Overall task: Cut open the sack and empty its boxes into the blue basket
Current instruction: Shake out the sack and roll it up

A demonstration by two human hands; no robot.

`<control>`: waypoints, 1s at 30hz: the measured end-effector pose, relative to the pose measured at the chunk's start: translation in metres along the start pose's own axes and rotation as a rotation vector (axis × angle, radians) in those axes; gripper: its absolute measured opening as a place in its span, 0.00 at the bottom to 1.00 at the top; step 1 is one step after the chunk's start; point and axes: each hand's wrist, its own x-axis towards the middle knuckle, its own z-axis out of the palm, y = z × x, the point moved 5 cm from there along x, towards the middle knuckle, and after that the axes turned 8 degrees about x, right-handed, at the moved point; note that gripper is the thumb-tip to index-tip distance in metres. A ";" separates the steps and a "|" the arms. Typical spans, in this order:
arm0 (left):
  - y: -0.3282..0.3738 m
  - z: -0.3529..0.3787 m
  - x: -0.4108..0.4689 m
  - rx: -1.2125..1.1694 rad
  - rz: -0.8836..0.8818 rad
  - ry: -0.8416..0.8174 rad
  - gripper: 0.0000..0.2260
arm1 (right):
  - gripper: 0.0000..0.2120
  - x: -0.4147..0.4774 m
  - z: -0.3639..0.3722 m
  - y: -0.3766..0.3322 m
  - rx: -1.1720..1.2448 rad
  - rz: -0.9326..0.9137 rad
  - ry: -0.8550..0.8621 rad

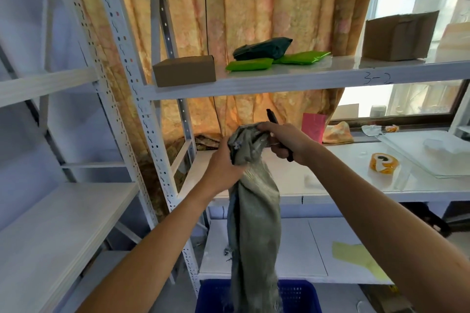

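A grey-green woven sack point(254, 223) hangs limp and narrow in front of me. Its frayed lower end reaches into the blue basket point(297, 296) at the bottom edge of the view. My left hand point(223, 160) grips the bunched top of the sack from the left. My right hand point(282, 141) holds the same bunched top from the right and also grips a black-handled cutting tool point(272, 117), whose tip points up. No boxes show in the sack or in the visible part of the basket.
White metal shelving stands ahead. The upper shelf point(292, 76) carries a brown box point(184, 70), green packets point(250, 64), a dark bag and a larger carton point(399, 35). A tape roll point(384, 162) lies on the middle shelf. An empty rack point(56, 213) stands left.
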 end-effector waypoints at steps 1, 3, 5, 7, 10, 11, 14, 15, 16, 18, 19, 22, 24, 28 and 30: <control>-0.001 -0.004 0.004 -0.116 -0.056 0.004 0.27 | 0.14 -0.003 -0.001 0.000 0.018 -0.028 -0.041; -0.004 -0.011 0.013 -0.328 -0.157 0.021 0.21 | 0.17 -0.008 -0.007 0.003 -0.001 -0.105 -0.025; -0.005 -0.019 0.021 -0.498 -0.223 0.059 0.14 | 0.21 -0.016 -0.013 0.007 -0.108 -0.230 0.097; 0.000 -0.027 0.027 -0.657 -0.256 0.092 0.09 | 0.23 -0.021 -0.016 0.015 -0.184 -0.347 0.176; 0.014 -0.037 0.034 -0.891 -0.237 0.105 0.14 | 0.26 -0.028 -0.003 0.044 -0.052 -0.272 -0.038; 0.019 -0.041 0.037 -0.951 -0.230 0.113 0.16 | 0.28 -0.029 0.001 0.055 -0.052 -0.219 -0.079; 0.025 -0.050 0.045 -1.033 -0.202 0.137 0.15 | 0.19 -0.039 0.016 0.069 -0.076 -0.070 -0.122; 0.025 -0.055 0.045 -1.030 -0.196 0.162 0.15 | 0.12 -0.041 0.020 0.072 -0.053 -0.026 -0.149; 0.022 -0.061 0.047 -1.017 -0.196 0.196 0.15 | 0.08 -0.044 0.024 0.074 -0.050 0.017 -0.182; 0.008 -0.071 0.052 -0.995 -0.222 0.285 0.17 | 0.10 -0.044 0.029 0.080 -0.083 0.073 -0.242; 0.000 -0.075 0.054 -0.990 -0.239 0.317 0.19 | 0.12 -0.042 0.031 0.083 -0.081 0.082 -0.262; -0.027 -0.081 0.056 -0.972 -0.334 0.392 0.16 | 0.11 -0.040 0.035 0.085 -0.026 0.119 -0.271; -0.056 -0.083 0.053 -0.960 -0.413 0.406 0.14 | 0.13 -0.037 0.031 0.084 0.036 0.118 -0.250; -0.103 -0.082 0.041 -0.937 -0.484 0.356 0.16 | 0.07 -0.039 0.026 0.087 0.084 0.180 -0.330; -0.102 -0.085 0.027 -0.940 -0.496 0.387 0.11 | 0.13 -0.042 0.026 0.093 0.132 0.222 -0.415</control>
